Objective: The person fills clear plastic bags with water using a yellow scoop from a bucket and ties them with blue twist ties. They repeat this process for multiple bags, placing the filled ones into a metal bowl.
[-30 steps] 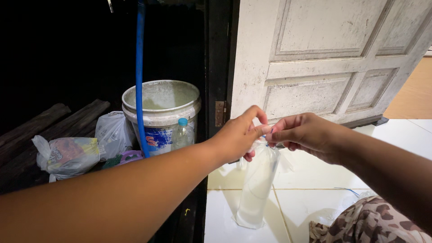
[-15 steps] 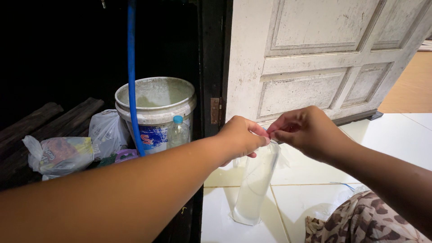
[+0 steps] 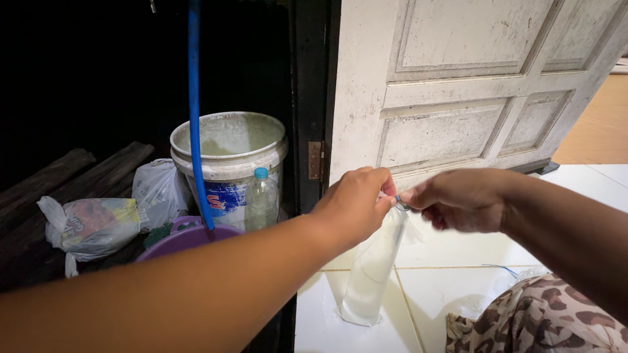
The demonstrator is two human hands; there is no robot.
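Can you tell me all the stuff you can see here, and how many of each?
long clear bag of pale liquid: 1, see-through, standing on the tiled floor, neck pinched by both hands
bucket: 1, white, dirty, in the dark doorway
hose: 1, blue, hanging down in front of the bucket
small bottle: 1, clear with blue cap, beside the bucket
basin: 1, purple, below the bucket
tied plastic bags: 2, whitish, left
door: 1, white, panelled
patterned cloth: 1, brown, bottom right
left hand: 1
right hand: 1
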